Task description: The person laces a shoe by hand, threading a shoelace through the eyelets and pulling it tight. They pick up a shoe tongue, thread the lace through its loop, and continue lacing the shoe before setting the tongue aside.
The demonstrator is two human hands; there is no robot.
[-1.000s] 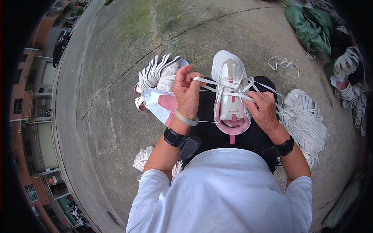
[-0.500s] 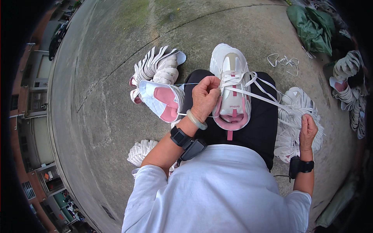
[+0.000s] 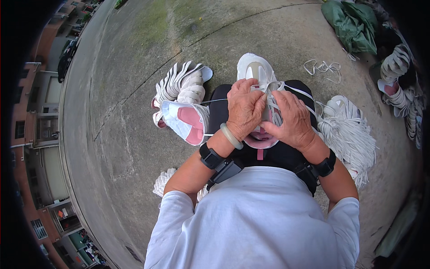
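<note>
Grey concrete ground (image 3: 130,148), crossed by a long crack and tinged green with moss near the top, spreads around a seated person. On the person's dark-clad lap (image 3: 219,105) lies a white sneaker (image 3: 253,65), toe pointing away, pink lining showing at its collar and a pink tab at the heel. Both hands meet over its lacing. The left hand (image 3: 244,107) has its fingers bent, with thumb and forefinger close together at the eyelets; whether they pinch the lace cannot be told. The right hand (image 3: 295,119) arches over the tongue, its fingers spread and the thumb well apart from the forefinger. A white shoelace (image 3: 301,92) loops up beside it and runs over the right thigh.

A pale bangle (image 3: 231,136) circles the left wrist, and black straps sit on both forearms. Just beside the left knee is a pale blue and pink shoe piece (image 3: 177,116), next to a curved stack of white shoe uppers (image 3: 179,87). Near the right thigh spills a thick bundle of white laces (image 3: 351,139). Farther off lie one loose lace (image 3: 322,67) and a green sack (image 3: 351,29); buildings (image 3: 27,143) line the left edge.
</note>
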